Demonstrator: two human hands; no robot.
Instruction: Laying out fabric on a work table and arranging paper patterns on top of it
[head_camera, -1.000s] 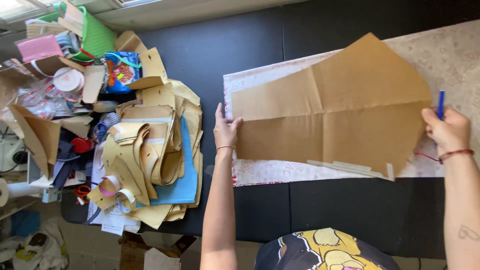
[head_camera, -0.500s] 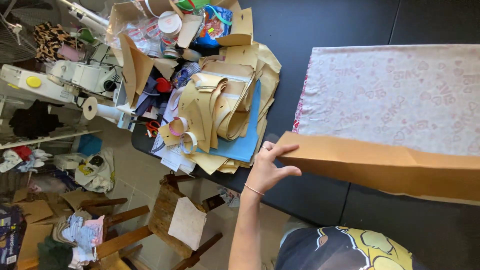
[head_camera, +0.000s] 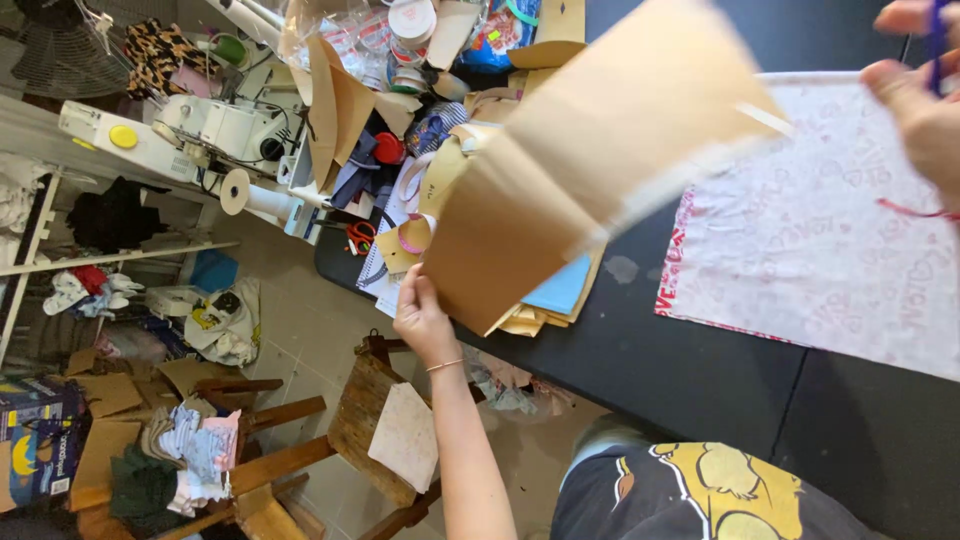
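Head view: left hand (head_camera: 422, 318), lower centre, forearm reaching up from the bottom edge, grip pinched on the lower corner of a large brown paper pattern (head_camera: 590, 170). Pattern blurred, raised above the black table (head_camera: 700, 370), centre to upper frame. Right hand (head_camera: 925, 100), upper right, grip closed around a blue pen (head_camera: 937, 40).

Left hand (head_camera: 420, 315) raised, fingers pinched, right hand (head_camera: 925, 110) high at right, fingers curled
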